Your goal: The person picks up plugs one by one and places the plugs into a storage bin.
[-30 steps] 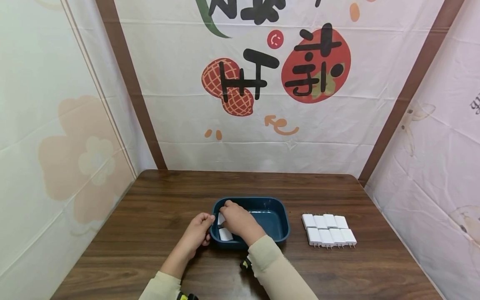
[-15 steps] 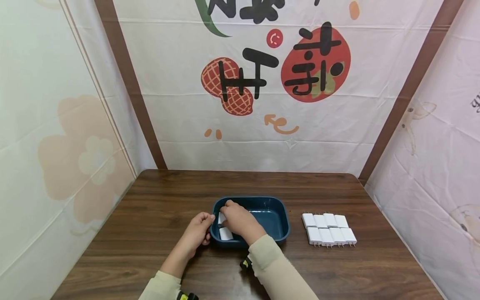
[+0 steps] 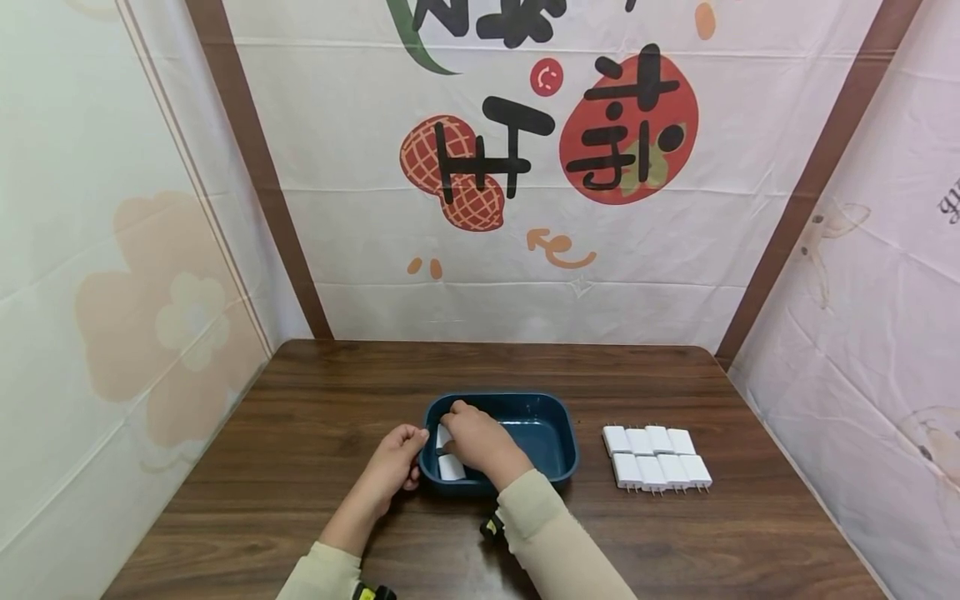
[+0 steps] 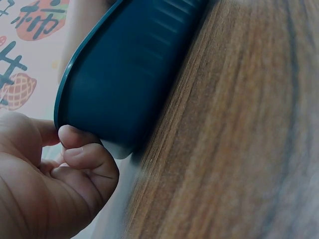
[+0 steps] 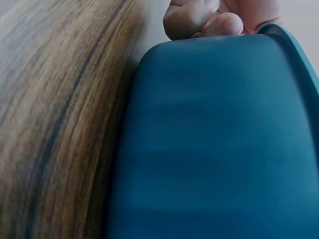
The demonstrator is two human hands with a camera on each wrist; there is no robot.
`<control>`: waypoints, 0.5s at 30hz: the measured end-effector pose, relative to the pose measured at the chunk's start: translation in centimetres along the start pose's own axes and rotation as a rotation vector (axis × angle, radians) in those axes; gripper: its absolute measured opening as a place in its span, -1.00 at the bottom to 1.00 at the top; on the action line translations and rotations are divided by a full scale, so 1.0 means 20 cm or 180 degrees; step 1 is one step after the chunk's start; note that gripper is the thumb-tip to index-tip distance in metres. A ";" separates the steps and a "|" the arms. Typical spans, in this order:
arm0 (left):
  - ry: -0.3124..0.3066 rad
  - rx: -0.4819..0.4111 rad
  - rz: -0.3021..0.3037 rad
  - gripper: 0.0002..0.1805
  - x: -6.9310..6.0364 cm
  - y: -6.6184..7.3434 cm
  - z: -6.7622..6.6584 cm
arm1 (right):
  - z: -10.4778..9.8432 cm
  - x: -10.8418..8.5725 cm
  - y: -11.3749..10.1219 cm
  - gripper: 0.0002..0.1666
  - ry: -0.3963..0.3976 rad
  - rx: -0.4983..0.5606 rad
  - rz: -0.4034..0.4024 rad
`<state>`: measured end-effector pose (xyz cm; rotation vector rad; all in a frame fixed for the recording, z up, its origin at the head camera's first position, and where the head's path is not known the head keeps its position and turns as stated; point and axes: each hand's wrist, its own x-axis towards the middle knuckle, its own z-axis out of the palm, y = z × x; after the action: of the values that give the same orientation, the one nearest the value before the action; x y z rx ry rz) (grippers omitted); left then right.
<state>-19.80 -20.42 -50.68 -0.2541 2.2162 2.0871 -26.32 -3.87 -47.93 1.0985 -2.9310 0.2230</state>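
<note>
A dark blue tray (image 3: 543, 442) stands on the table. My left hand (image 3: 392, 467) pinches its left rim between thumb and curled fingers, as the left wrist view also shows on the tray's outer wall (image 4: 109, 84). My right hand (image 3: 483, 442) reaches inside, at the left end, with its fingers on a white plug-in charger (image 3: 442, 436) that is partly hidden under them. Nearer the front, a second white charger (image 3: 452, 468) lies in the tray. In the right wrist view the tray's side (image 5: 214, 139) covers the right hand; the left hand's fingers (image 5: 194, 17) show beyond it.
To the right of the tray, several white chargers (image 3: 660, 458) lie in two rows, metal prongs pointing outward. The table (image 3: 330, 408) is dark wood. Printed cloth (image 3: 570, 308) hangs behind it and at both sides.
</note>
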 end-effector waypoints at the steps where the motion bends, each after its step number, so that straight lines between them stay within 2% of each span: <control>1: 0.0000 -0.0002 -0.0002 -0.66 0.00 0.00 0.00 | 0.00 0.00 0.00 -0.54 0.0005 -0.0016 -0.0007; 15: -0.0001 0.0017 -0.0015 -0.66 0.00 0.00 0.00 | -0.01 -0.01 -0.01 -0.56 0.0077 -0.0050 -0.0004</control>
<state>-19.84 -20.38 -50.59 -0.2584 2.2185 2.0785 -26.08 -3.87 -47.65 1.0876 -2.9058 0.2112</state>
